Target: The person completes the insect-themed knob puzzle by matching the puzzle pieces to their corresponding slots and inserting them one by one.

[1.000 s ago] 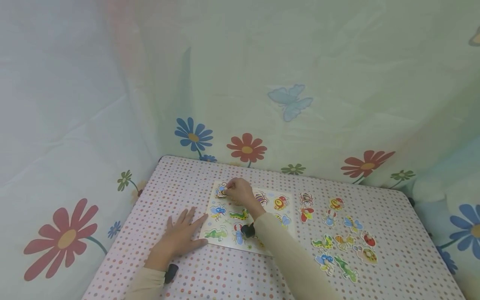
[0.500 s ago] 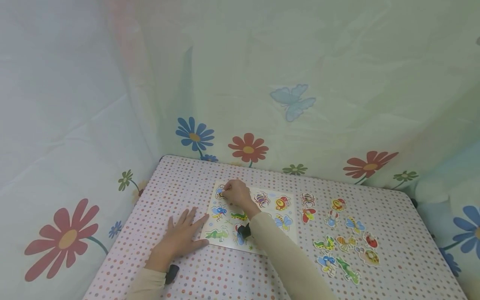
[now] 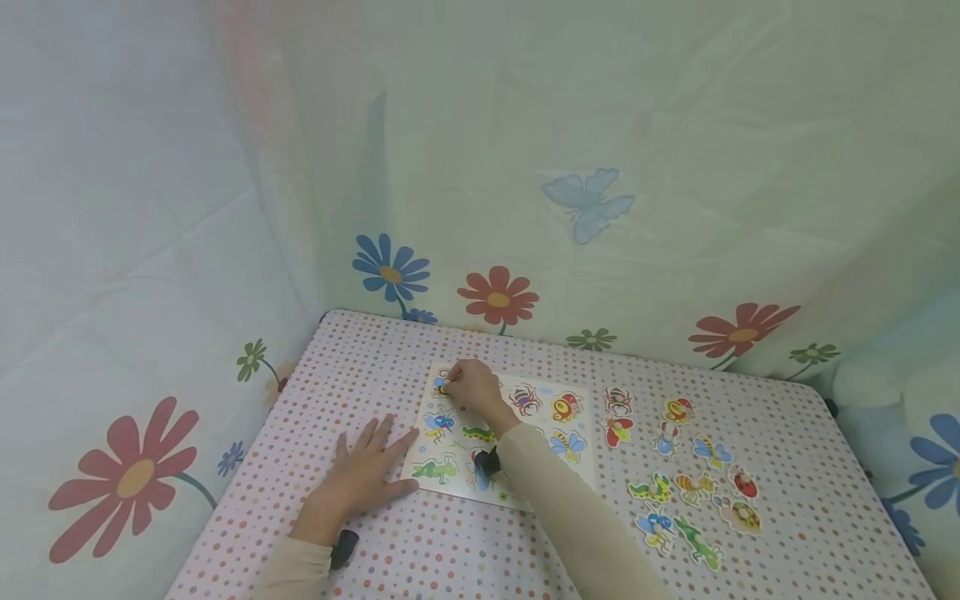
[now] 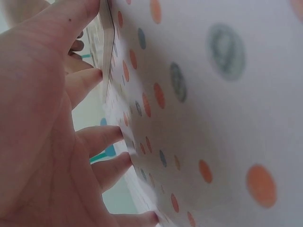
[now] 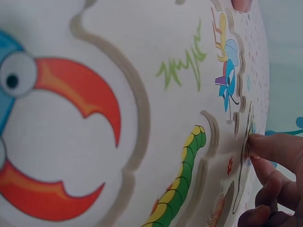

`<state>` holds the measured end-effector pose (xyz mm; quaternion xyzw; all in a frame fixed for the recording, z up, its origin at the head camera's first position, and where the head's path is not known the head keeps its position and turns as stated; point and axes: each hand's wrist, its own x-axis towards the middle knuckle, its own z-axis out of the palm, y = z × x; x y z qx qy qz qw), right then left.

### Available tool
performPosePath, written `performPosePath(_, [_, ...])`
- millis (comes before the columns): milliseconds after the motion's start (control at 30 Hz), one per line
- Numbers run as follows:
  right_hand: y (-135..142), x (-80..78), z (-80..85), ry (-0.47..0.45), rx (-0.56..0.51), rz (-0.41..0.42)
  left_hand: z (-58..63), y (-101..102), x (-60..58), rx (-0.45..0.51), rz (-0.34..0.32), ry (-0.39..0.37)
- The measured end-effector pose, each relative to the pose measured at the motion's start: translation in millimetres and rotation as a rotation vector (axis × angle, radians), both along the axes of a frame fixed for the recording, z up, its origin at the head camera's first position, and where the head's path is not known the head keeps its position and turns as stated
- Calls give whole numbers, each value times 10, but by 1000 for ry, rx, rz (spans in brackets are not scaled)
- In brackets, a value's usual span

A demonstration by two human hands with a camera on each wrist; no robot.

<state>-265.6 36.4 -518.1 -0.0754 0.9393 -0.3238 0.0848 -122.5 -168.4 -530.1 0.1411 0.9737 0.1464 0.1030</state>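
A pale puzzle board (image 3: 459, 457) with insect-shaped recesses lies on the dotted table. At its far left corner my right hand (image 3: 476, 390) pinches a thin bee-like insect puzzle piece (image 3: 439, 387) by its right side, between thumb and fingers. The right wrist view shows this piece (image 5: 248, 153) nearly edge-on, right at the board's surface. My left hand (image 3: 363, 475) rests palm down with fingers spread, the thumb and forefinger at the board's left edge. Up close in the left wrist view, the left fingertips (image 4: 124, 160) meet the dotted cloth.
To the right of the board lie several loose insect pieces, among them a spider (image 3: 618, 402), a ladybird (image 3: 743, 482), a green caterpillar (image 3: 651, 489) and a grasshopper (image 3: 698, 542). A flower-printed backdrop (image 3: 480, 167) encloses the table's far and left sides.
My right hand has turned slightly at the bee-like piece, its fingers more bunched, uncovering the board's spider picture. Over the last half second it has hardly moved. The left hand stays put.
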Motion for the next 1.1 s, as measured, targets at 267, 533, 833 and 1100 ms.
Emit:
performPosePath(267, [15, 9, -33, -3, -19, -8, 10, 0, 11, 3, 0, 3])
performPosePath(533, [147, 84, 78, 18, -117, 4, 11, -1, 11, 0, -1, 12])
performPosePath(833, [496, 292, 424, 192, -202, 28, 43, 25, 29, -9, 12, -4])
performPosePath(1100, [780, 542, 667, 258, -205, 7, 36, 30, 30, -8, 9, -4])
